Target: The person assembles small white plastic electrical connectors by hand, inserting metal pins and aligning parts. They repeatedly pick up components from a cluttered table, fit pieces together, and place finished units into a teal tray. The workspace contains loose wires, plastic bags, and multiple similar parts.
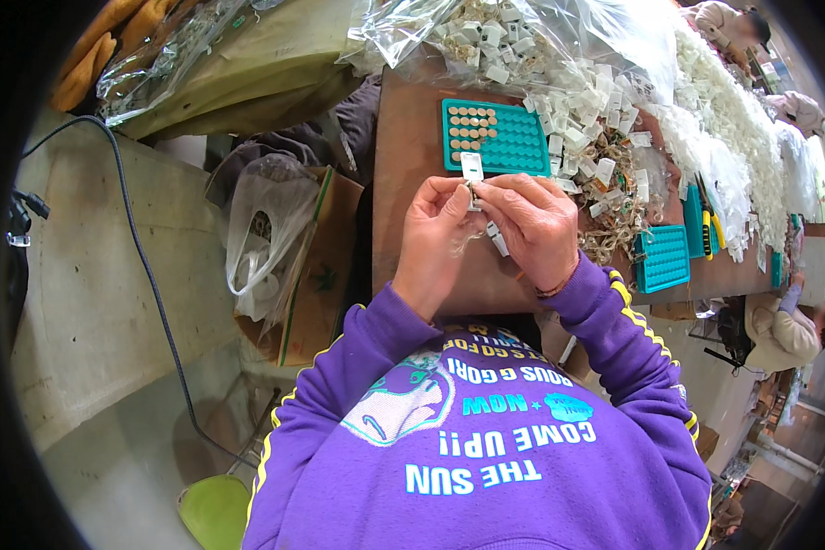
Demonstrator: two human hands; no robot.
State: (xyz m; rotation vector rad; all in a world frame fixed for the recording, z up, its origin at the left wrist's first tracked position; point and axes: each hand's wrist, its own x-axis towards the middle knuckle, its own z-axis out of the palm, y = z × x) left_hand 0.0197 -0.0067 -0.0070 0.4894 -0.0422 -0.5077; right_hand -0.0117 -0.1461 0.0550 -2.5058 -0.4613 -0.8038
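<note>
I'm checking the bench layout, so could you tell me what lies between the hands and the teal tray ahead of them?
In the head view, one small white plastic piece lies between the hands and the teal tray, overlapping the tray's near edge.

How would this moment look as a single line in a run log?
left hand: pinching small white part | right hand: pinching same part | behind: teal tray, partly filled | table: heap of white parts

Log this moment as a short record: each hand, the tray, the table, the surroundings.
left hand: pinching a small white plastic part together with the other hand
right hand: fingers closed on the same part
teal tray: grid of holes, one corner filled with tan round pieces
table: brown, heaped with loose white parts
left of table: cardboard box with plastic bag
</note>
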